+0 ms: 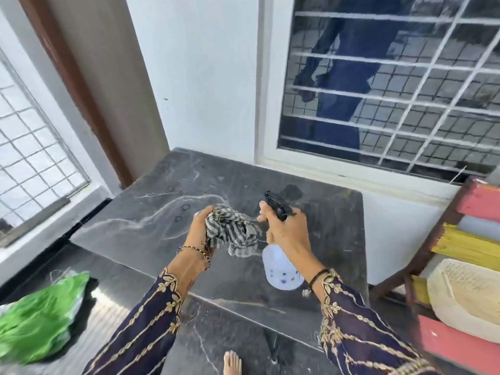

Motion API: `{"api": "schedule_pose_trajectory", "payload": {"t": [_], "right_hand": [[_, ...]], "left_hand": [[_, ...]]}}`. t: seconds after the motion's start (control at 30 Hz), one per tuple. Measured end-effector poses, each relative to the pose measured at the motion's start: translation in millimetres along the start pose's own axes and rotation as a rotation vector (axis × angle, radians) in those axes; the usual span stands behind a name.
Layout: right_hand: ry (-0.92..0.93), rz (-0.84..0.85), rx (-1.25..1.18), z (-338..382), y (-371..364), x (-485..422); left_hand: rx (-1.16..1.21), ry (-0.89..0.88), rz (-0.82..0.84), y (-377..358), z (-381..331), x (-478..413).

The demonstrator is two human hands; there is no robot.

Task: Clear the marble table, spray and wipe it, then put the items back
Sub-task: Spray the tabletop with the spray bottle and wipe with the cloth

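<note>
The dark marble table [151, 212] fills the middle of the view, with small droplets and ring marks on its far half. My left hand [198, 226] grips a bunched grey-and-white striped cloth [235, 231] above the table. My right hand [286, 231] holds a spray bottle [281, 272] by its neck, fingers round the black trigger head [277, 205]. The bottle's white body hangs below my hand, over the table's right half. Cloth and bottle are close together, almost touching.
A green plastic bag [40, 312] lies on the dark floor at lower left. A slatted bench [460, 266] in pink and yellow with a cream mat [465, 299] stands at right. White walls and barred windows back the table. My bare foot [232, 364] shows at the bottom.
</note>
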State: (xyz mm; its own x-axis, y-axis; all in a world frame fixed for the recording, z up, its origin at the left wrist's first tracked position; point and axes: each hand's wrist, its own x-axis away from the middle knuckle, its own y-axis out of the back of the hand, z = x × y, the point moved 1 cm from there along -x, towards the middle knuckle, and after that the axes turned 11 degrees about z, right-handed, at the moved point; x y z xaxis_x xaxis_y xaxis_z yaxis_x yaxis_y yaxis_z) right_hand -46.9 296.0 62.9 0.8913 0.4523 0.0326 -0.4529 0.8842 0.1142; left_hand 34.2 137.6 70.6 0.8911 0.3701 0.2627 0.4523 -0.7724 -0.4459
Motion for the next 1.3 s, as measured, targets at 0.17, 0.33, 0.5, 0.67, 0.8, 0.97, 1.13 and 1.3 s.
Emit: {"api": "schedule_pose_trajectory", "payload": {"t": [0.17, 0.33, 0.5, 0.67, 0.8, 0.97, 1.13, 1.3], "right_hand": [[-0.045, 0.129, 0.195, -24, -54, -66], [-0.106, 0.236, 0.341, -35, -116, -139], [-0.159, 0.205, 0.318, -28, -177, -227], [-0.210, 0.132, 0.313, -17, -217, -313], [-0.250, 0.046, 0.436, -22, -231, -353], [-0.321, 0.105, 0.375, -27, -240, -352], [-0.287, 0.118, 0.486, -37, -260, -312], [-0.402, 0.296, 0.394, -40, -285, -254]], "left_hand": [[0.008, 0.004, -0.097, 65, -30, -31], [-0.017, 0.021, -0.190, 135, -66, -72], [0.010, 0.028, -0.318, 198, -87, -112], [0.039, 0.012, -0.376, 236, -100, -131], [0.049, 0.026, -0.406, 261, -109, -139], [0.068, 0.011, -0.404, 282, -123, -141], [0.036, -0.019, -0.470, 313, -142, -127], [-0.016, -0.025, -0.522, 343, -156, -105]]}}
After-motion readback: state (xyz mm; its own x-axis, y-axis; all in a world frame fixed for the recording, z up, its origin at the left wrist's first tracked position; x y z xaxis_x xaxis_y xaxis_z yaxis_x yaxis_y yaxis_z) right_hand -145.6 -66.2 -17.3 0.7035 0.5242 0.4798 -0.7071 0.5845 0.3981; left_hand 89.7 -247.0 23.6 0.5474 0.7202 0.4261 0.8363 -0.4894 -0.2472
